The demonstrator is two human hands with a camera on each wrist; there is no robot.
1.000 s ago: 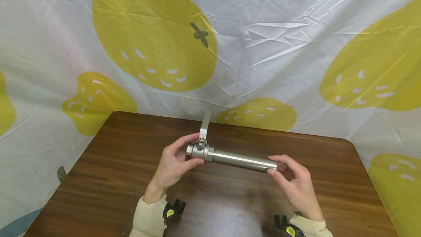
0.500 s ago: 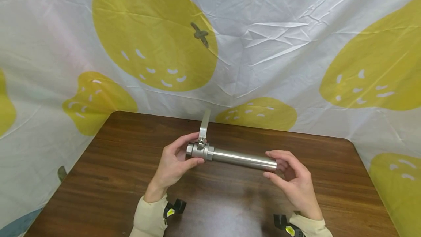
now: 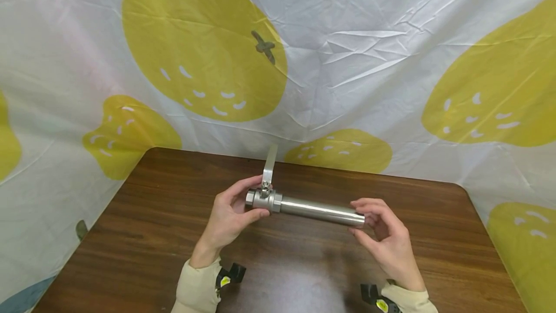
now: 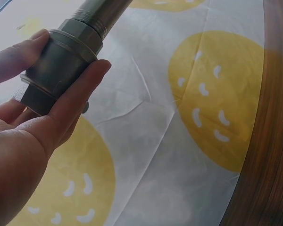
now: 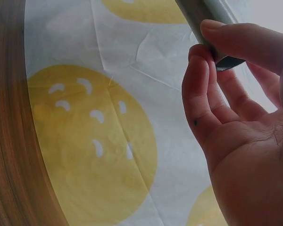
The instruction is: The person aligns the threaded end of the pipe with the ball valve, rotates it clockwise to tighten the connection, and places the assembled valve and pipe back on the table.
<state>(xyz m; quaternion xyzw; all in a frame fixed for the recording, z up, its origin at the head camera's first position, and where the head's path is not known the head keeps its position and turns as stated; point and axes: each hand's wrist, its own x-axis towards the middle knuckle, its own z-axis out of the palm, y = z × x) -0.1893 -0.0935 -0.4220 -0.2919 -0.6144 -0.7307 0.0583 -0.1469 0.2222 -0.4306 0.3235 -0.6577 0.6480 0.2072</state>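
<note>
Yellow-fruited cloth (image 3: 356, 71) fills the upper frame, above the brown table (image 3: 456, 240). Lower right, the right hand (image 3: 393, 245) curls lightly around one end of the steel pipe (image 3: 321, 211), probably steadying it. Lower centre, the left hand (image 3: 223, 221) grips the valve (image 3: 262, 200), fingers and thumb bent around it, seemingly bearing its weight, leaving the lever (image 3: 270, 163) free above.

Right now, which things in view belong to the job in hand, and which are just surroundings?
In the job:
- left hand
- right hand
- metal valve
- lever handle
- metal pipe

Just surroundings:
- wooden table
- yellow-patterned sheet
- left wrist camera
- right wrist camera
</note>
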